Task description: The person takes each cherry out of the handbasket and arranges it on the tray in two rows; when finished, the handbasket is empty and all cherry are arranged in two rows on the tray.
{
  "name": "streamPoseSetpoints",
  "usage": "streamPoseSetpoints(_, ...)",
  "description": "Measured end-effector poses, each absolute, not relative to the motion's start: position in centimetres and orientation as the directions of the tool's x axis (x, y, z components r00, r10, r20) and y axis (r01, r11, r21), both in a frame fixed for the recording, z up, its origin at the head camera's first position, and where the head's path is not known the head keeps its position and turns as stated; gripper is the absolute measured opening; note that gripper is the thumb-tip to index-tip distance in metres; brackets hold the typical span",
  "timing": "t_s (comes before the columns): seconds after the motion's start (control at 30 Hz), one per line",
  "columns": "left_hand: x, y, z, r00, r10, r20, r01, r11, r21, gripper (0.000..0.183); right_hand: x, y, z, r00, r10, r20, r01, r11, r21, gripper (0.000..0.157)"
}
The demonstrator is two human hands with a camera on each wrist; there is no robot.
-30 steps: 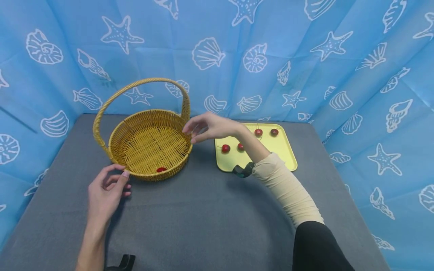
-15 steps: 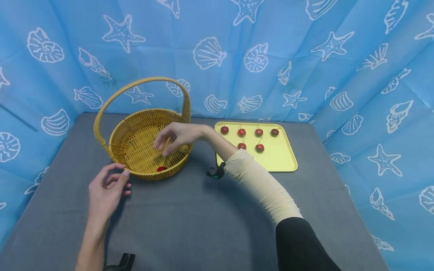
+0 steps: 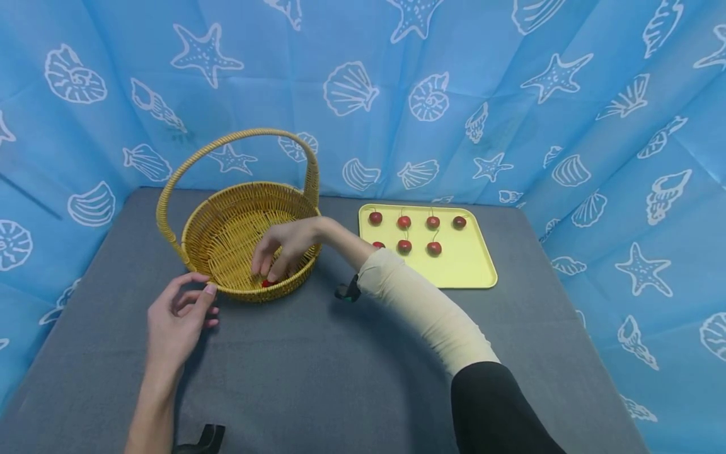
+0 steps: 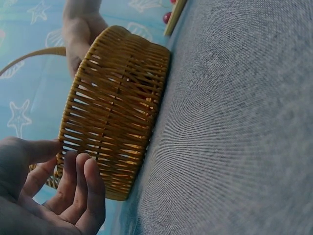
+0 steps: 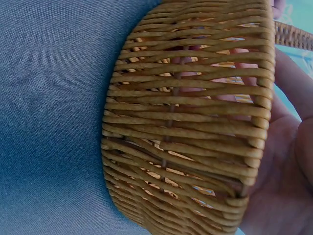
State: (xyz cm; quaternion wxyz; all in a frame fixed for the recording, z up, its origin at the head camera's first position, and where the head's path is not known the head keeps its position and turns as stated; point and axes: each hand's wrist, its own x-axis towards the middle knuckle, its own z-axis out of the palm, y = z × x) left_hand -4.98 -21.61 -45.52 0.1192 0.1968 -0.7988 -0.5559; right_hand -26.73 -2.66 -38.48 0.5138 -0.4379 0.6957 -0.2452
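Observation:
A yellow-brown wicker basket [image 3: 241, 294] with a tall arched handle stands at the left of the table. My left hand [image 3: 178, 312] pinches its near left rim between thumb and forefinger; the left wrist view shows the other fingers loosely bent beside the woven wall [image 4: 112, 107]. My right hand [image 3: 288, 243] reaches over the right rim into the basket. Its thumb and fingertips close round a red cherry [image 3: 266, 284] low by the near wall, which they partly cover. In the right wrist view, the weave partly hides the fingers of that hand [image 5: 281, 171].
A pale yellow tray [image 3: 465, 268] to the basket's right holds several stemmed cherries in two rows, and my right forearm overlaps its near left corner. Grey cloth [image 3: 340, 378] covers the table. A blue seashell-print curtain [image 3: 317, 38] hangs behind.
My right hand has moved left from the basket's right rim and down inside to the cherry, its fingers closing in. The left hand has stayed at the rim.

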Motion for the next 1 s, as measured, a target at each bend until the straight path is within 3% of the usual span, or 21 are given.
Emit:
streamPoseSetpoints(0.53, -5.0, -21.4, -45.4, -0.888, -0.459, -0.021, -0.183, 0.311, 0.933, 0.032, -27.0, -3.3, -39.9, 0.021, -0.865, -0.502, -0.496, 0.427, -0.756, 0.046)
streamPoseSetpoints(1.0, -5.0, -21.3, -45.5, -0.885, -0.465, 0.006, -0.160, 0.318, 0.935, 0.030, -27.4, -0.4, -38.7, -0.163, -0.943, -0.291, -0.353, 0.331, -0.875, 0.041)
